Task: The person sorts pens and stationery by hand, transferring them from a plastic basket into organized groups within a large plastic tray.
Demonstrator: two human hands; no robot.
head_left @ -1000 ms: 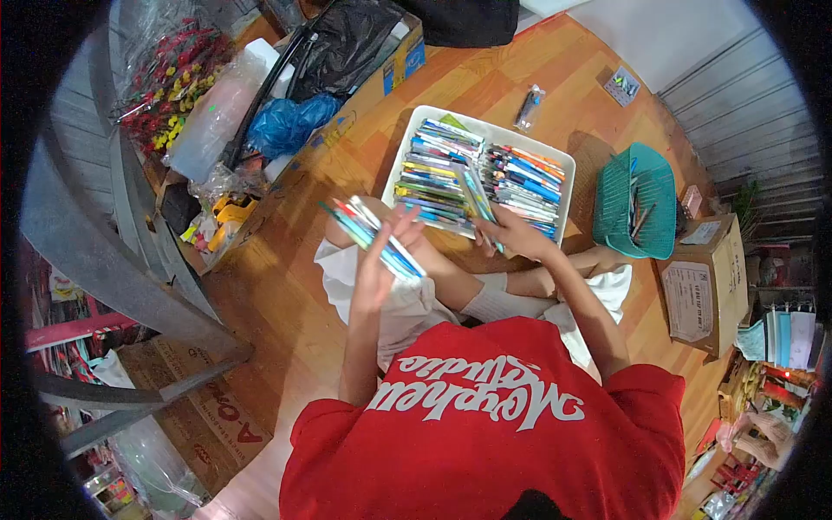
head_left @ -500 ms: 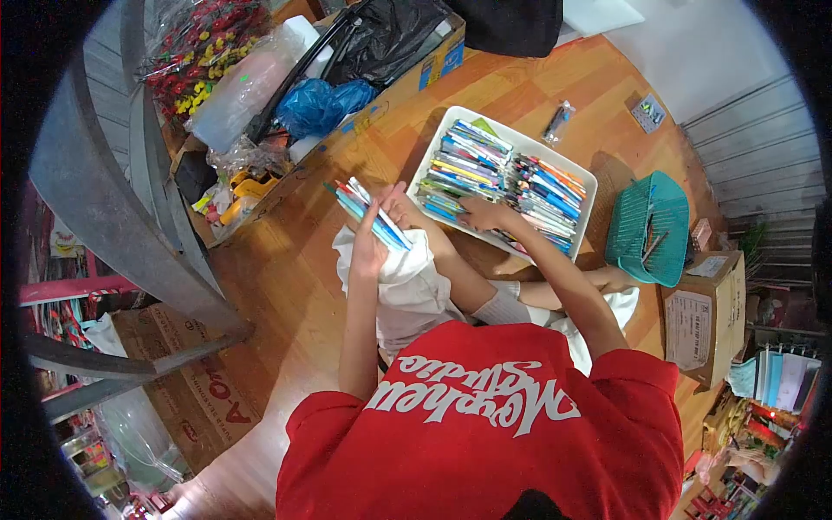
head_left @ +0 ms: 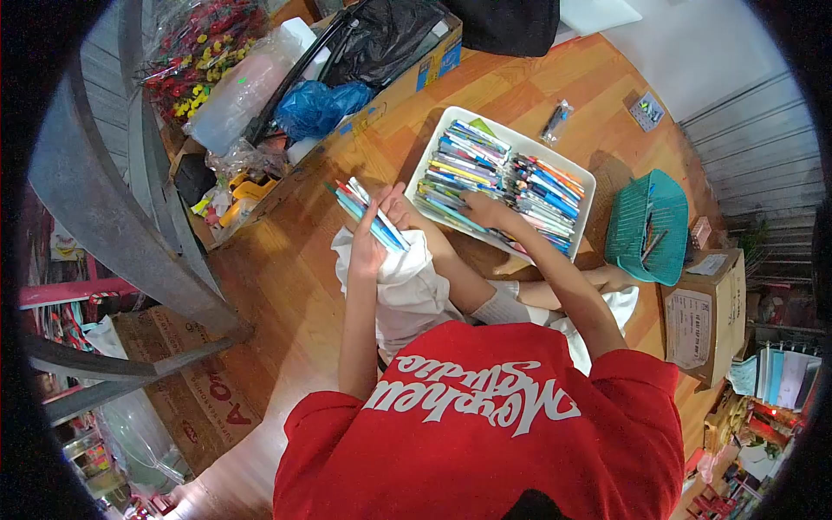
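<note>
My left hand (head_left: 368,251) is wrapped round a bundle of pens (head_left: 353,201), mostly blue and white, above the white cloth on my lap. A white tray (head_left: 587,208) filled with rows of many pens (head_left: 464,165) lies on the wooden floor in front of me. My right hand (head_left: 485,211) reaches into the tray's near side, over the pens at the lower left. Its fingers point down among them, and what they touch or hold is hidden.
Right of the tray stand a teal basket (head_left: 648,227) and a cardboard box (head_left: 706,316). Behind the tray lies a small clear packet (head_left: 556,121). A box of plastic bags (head_left: 321,108) is at the upper left, and a grey metal frame (head_left: 130,217) at the left.
My right hand has shifted very slightly within the tray, its fingers now bent more among the pens. My left hand and its bundle have hardly moved.
</note>
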